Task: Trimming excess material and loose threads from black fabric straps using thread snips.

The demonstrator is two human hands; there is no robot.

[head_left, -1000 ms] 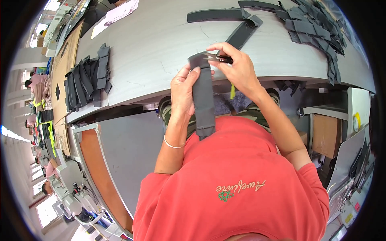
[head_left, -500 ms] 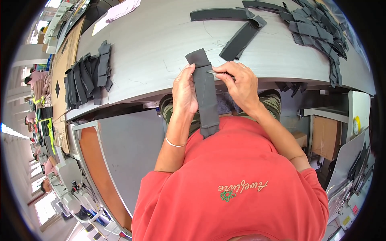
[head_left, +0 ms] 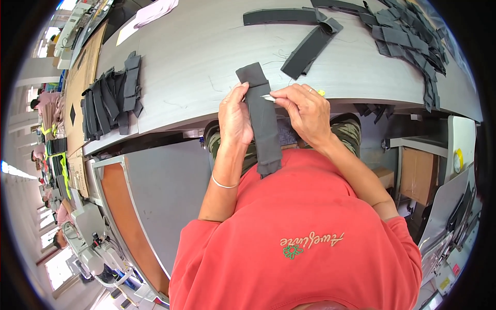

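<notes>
My left hand is closed on a long dark grey fabric strip, thumb on its upper face near the folded far end. The strip's near end lies against my red shirt. My right hand pinches a small pointed tool with a pale, metal-looking tip. That tip rests over the strip's right edge, just below the fold. A bit of yellow shows behind the right knuckles, perhaps the tool's other end. Most of the tool is hidden in my fingers, so its exact kind is unclear.
Two dark strips lie on the grey table beyond my hands. A heap of strips covers the far right, and a row of them hangs at the left edge. Pale pink sheets lie far left. Loose threads are scattered about.
My right hand has turned slightly and shifted down; the tool's tip now lies further over the strip, and yellow shows behind the hand. The strip's far end has moved slightly left.
</notes>
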